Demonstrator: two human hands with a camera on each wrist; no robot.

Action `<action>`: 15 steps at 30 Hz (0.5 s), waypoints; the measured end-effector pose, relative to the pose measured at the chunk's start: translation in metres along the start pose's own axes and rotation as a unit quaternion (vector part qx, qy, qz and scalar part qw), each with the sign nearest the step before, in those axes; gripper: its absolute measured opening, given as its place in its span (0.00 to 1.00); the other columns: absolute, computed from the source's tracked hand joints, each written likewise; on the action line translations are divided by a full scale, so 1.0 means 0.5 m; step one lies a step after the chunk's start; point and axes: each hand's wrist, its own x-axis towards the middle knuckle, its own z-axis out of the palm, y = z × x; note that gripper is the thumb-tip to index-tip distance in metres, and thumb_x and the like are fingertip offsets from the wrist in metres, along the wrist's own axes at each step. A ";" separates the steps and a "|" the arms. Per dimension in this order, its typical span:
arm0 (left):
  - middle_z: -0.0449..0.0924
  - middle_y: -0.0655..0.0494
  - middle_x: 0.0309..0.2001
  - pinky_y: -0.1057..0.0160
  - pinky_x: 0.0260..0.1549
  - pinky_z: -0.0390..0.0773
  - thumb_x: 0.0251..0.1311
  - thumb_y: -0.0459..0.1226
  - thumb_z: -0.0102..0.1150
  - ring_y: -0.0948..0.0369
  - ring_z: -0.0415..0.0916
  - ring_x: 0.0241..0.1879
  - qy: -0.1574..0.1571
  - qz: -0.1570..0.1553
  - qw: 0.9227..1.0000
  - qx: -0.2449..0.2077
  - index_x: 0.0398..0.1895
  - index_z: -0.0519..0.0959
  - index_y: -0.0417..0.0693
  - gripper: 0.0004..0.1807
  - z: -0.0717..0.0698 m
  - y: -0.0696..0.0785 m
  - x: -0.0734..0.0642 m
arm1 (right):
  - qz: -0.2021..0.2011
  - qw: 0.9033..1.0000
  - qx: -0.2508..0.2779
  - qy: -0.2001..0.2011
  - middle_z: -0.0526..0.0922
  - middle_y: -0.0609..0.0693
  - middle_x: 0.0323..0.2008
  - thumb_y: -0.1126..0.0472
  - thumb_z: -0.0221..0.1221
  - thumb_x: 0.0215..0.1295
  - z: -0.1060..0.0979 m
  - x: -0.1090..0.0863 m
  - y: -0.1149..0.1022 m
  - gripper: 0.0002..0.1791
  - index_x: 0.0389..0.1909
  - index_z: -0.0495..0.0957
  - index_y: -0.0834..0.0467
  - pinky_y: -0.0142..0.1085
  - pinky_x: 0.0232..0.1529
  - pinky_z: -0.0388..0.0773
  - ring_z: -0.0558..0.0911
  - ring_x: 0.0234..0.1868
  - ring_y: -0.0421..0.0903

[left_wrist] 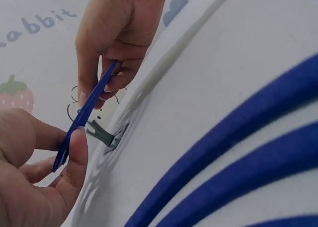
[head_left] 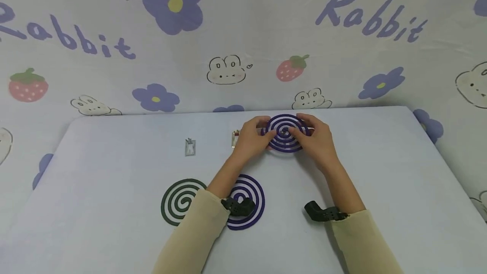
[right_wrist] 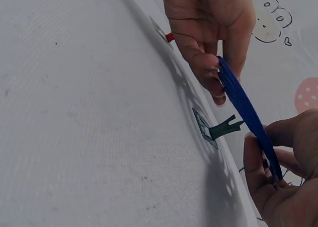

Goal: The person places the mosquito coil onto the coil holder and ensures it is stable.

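Observation:
Both hands hold a blue-purple mosquito coil [head_left: 286,149] by its opposite edges, near the back of the table. The left hand [head_left: 254,135] pinches its left side, the right hand [head_left: 316,138] its right side, thumbs on the face. Seen nearly edge-on in the wrist views, the coil [right_wrist: 243,104] is raised and tilted. A small dark metal coil stand [right_wrist: 218,130] with upright prongs is on the table beside it; the prongs come close to the coil's middle, but contact cannot be told. In the head view the coil and hands mostly hide this stand.
Another blue-purple coil [head_left: 260,195] lies under the left forearm, with a green coil [head_left: 167,195] at its left. A silver stand [head_left: 190,147] stands further left at the back. One with a red part [head_left: 234,138] is partly behind the left hand. Patterned cloth hangs behind the table.

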 end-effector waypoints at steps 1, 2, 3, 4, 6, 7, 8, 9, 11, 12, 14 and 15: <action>0.82 0.39 0.64 0.61 0.33 0.89 0.71 0.33 0.65 0.51 0.88 0.38 -0.004 -0.005 1.000 -0.016 0.71 0.75 0.39 0.26 0.001 -0.002 0.000 | 0.002 1.000 0.000 0.000 0.78 0.66 0.69 0.55 0.64 0.75 -0.001 0.000 0.001 0.31 0.74 0.72 0.59 0.56 0.70 0.78 0.79 0.69 0.62; 0.83 0.39 0.63 0.64 0.29 0.88 0.70 0.32 0.66 0.53 0.87 0.36 -0.005 -0.009 1.000 -0.029 0.71 0.75 0.39 0.26 0.002 -0.003 0.000 | 0.003 1.000 0.001 -0.001 0.78 0.66 0.69 0.56 0.65 0.75 -0.001 0.001 0.002 0.31 0.74 0.72 0.59 0.56 0.71 0.77 0.79 0.70 0.62; 0.83 0.38 0.62 0.66 0.27 0.86 0.70 0.32 0.66 0.55 0.87 0.36 -0.003 -0.012 0.999 -0.034 0.71 0.75 0.39 0.27 0.002 -0.004 0.000 | 0.004 1.000 0.003 -0.003 0.78 0.66 0.69 0.56 0.65 0.75 -0.002 0.001 0.002 0.31 0.75 0.71 0.59 0.56 0.71 0.77 0.79 0.70 0.62; 0.83 0.38 0.62 0.68 0.26 0.85 0.70 0.32 0.66 0.56 0.86 0.35 -0.001 -0.014 0.999 -0.037 0.71 0.75 0.39 0.27 0.003 -0.004 0.000 | 0.004 1.000 0.003 -0.004 0.77 0.67 0.70 0.56 0.65 0.75 -0.002 0.001 0.002 0.31 0.75 0.71 0.59 0.56 0.71 0.77 0.79 0.70 0.62; 0.83 0.38 0.62 0.69 0.25 0.85 0.70 0.32 0.66 0.57 0.86 0.33 0.005 -0.014 0.999 -0.038 0.71 0.75 0.40 0.27 0.004 -0.005 0.000 | 0.004 1.000 0.007 -0.006 0.78 0.67 0.69 0.56 0.65 0.74 -0.002 0.001 0.003 0.32 0.76 0.70 0.58 0.56 0.71 0.77 0.79 0.69 0.63; 0.83 0.39 0.62 0.69 0.24 0.84 0.69 0.32 0.67 0.57 0.86 0.32 0.009 -0.012 0.999 -0.034 0.71 0.75 0.41 0.27 0.005 -0.004 0.000 | 0.003 1.000 0.011 -0.006 0.78 0.68 0.68 0.56 0.64 0.74 -0.002 0.000 0.003 0.32 0.76 0.70 0.58 0.57 0.71 0.78 0.80 0.68 0.63; 0.83 0.39 0.62 0.68 0.24 0.84 0.69 0.32 0.67 0.58 0.85 0.31 0.011 -0.011 0.999 -0.033 0.71 0.75 0.41 0.27 0.006 -0.004 0.000 | 0.001 1.000 0.016 -0.005 0.78 0.68 0.68 0.57 0.64 0.75 -0.001 0.000 0.002 0.33 0.76 0.69 0.58 0.57 0.70 0.78 0.80 0.68 0.63; 0.83 0.39 0.62 0.67 0.24 0.85 0.69 0.32 0.67 0.58 0.85 0.29 0.013 -0.009 0.999 -0.032 0.71 0.75 0.42 0.27 0.006 -0.003 -0.001 | 0.000 1.000 0.021 -0.004 0.79 0.68 0.67 0.57 0.64 0.75 -0.001 0.000 0.002 0.33 0.76 0.69 0.58 0.57 0.70 0.78 0.80 0.68 0.63; 0.82 0.39 0.63 0.66 0.24 0.86 0.70 0.33 0.66 0.59 0.84 0.26 0.016 -0.009 0.999 -0.032 0.72 0.74 0.41 0.28 0.007 -0.002 0.000 | -0.003 1.000 0.030 -0.002 0.79 0.69 0.67 0.57 0.64 0.75 -0.001 -0.001 0.001 0.32 0.76 0.70 0.59 0.56 0.70 0.78 0.81 0.67 0.63; 0.81 0.39 0.64 0.65 0.24 0.86 0.70 0.33 0.66 0.60 0.84 0.25 0.017 -0.012 0.999 -0.036 0.73 0.73 0.41 0.29 0.008 -0.002 0.000 | -0.004 0.999 0.033 -0.001 0.79 0.69 0.67 0.57 0.64 0.75 -0.001 -0.001 0.000 0.32 0.76 0.70 0.58 0.56 0.70 0.78 0.80 0.67 0.63; 0.81 0.38 0.65 0.63 0.25 0.87 0.71 0.34 0.66 0.60 0.83 0.24 0.015 -0.019 0.998 -0.053 0.74 0.72 0.40 0.30 0.009 -0.001 0.001 | -0.003 0.999 0.039 -0.001 0.79 0.68 0.67 0.58 0.64 0.75 -0.001 -0.001 -0.001 0.31 0.76 0.71 0.58 0.55 0.71 0.77 0.80 0.68 0.62; 0.80 0.38 0.65 0.63 0.26 0.88 0.71 0.34 0.65 0.60 0.83 0.24 0.014 -0.024 0.998 -0.064 0.74 0.72 0.39 0.30 0.009 -0.002 0.002 | -0.001 0.999 0.039 -0.001 0.79 0.68 0.67 0.57 0.64 0.75 -0.001 -0.001 -0.001 0.31 0.76 0.71 0.58 0.55 0.70 0.78 0.80 0.68 0.62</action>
